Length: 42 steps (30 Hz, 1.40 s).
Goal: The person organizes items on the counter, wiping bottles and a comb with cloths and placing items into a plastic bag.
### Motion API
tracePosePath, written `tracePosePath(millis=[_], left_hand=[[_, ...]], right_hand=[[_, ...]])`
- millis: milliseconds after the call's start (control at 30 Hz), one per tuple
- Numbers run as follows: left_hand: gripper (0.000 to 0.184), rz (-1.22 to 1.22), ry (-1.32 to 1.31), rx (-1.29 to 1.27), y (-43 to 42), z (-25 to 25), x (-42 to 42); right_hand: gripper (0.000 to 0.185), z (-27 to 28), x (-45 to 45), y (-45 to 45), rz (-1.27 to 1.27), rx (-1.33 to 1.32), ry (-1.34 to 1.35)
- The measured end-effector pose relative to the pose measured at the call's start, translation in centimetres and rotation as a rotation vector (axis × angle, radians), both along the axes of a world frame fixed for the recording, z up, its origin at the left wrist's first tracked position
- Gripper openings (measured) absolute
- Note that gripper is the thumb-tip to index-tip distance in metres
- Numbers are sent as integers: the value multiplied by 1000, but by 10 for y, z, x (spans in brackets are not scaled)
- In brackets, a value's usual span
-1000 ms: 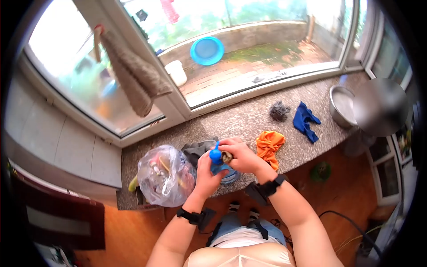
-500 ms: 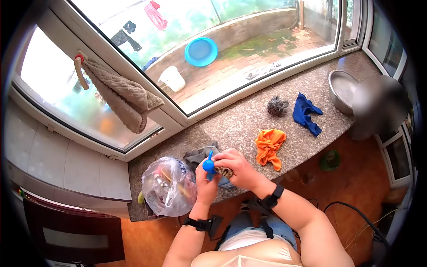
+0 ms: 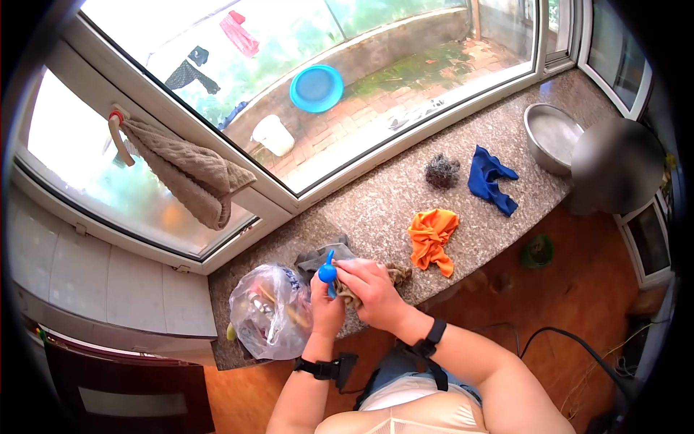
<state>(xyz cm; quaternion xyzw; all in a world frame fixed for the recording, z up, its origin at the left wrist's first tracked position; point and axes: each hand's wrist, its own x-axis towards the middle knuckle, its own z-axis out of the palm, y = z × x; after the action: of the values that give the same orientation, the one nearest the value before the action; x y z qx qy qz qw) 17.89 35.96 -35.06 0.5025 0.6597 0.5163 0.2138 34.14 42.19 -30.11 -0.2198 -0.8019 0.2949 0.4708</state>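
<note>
My left hand (image 3: 327, 312) is closed round a blue plastic object with a round knob (image 3: 327, 273) and a thin stem pointing up; its lower part is hidden, so I cannot tell its kind. Close against it on the right, my right hand (image 3: 377, 295) grips a brown patterned cloth (image 3: 399, 274), which shows below the fingers and beyond the knuckles. Behind both hands, a grey cloth (image 3: 312, 259) lies crumpled on the counter. To the left of my left hand stands a clear plastic bag (image 3: 271, 318) with mixed items inside.
On the speckled stone counter (image 3: 361, 228) lie an orange cloth (image 3: 432, 239), a dark wire scrubber (image 3: 442, 172) and a blue cloth (image 3: 491, 181). A metal basin (image 3: 553, 137) stands at the far right. A towel (image 3: 184, 170) hangs from the window handle.
The brown cloth now spreads further out, showing to the right of my right hand. Both hands stay together at the blue object, and the view has shifted slightly.
</note>
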Motion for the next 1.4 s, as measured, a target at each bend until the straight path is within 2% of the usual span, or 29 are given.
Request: tracePosePath(millis=[67,200,367,467,533,600,633,667,733,767,800,833,867,933,967,1067,1200,1267,1333,1400], left_hand=[[42,4,-10,27,2,17,11],[40,-19,104,43,-2,15,7],[46,-19,107,0,-2,25,12],[50,-16,6,6,1,19,8],[50,-21,79,3,-2,23,11],[49,-22,153,0,-2,27,12],[50,-18,165,12,-1,28,13],[50,-12,174,20,-1,28,13],[50,19,141,-13,1,21,9],[50,-29,-2,-16,5,7,4],[50,-82,-142,-15,10,8,2],[50,-75,-143,-3,12,9,2],[50,-36,-78,22,13,9,4],[51,51,43,54,5,22,12],[52,1,187,74,5,32,11],[53,5,224,65,0,39,15],[51,6,259,18,0,38,13],[51,-2,244,23,2,38,11],[50,-16,226,15,0,34,9],[49,4,162,26,2,28,9]], right_hand=[[52,-11,7,-13,-78,43,4],[50,-28,23,-16,-27,120,-55],[32,-7,13,8,-22,-107,30],[28,-12,-1,32,-11,-97,-47],[27,-7,-4,43,-13,-96,-48],[28,1,-4,49,-21,-443,202],[33,16,-3,45,-15,-438,315],[33,33,-1,39,0,-432,305],[37,69,4,24,124,9,36],[42,60,-1,22,186,71,-107],[42,55,-3,22,194,78,-111],[44,50,-1,26,209,176,-158],[47,48,0,30,227,275,-205],[46,46,0,37,219,290,-185],[47,45,-1,43,178,257,-179],[48,43,-3,63,124,240,-166],[41,37,5,74,45,347,-319],[41,5,10,82,-5,130,-263],[42,-37,17,91,-75,68,-300],[42,-70,26,96,-272,-144,-255]])
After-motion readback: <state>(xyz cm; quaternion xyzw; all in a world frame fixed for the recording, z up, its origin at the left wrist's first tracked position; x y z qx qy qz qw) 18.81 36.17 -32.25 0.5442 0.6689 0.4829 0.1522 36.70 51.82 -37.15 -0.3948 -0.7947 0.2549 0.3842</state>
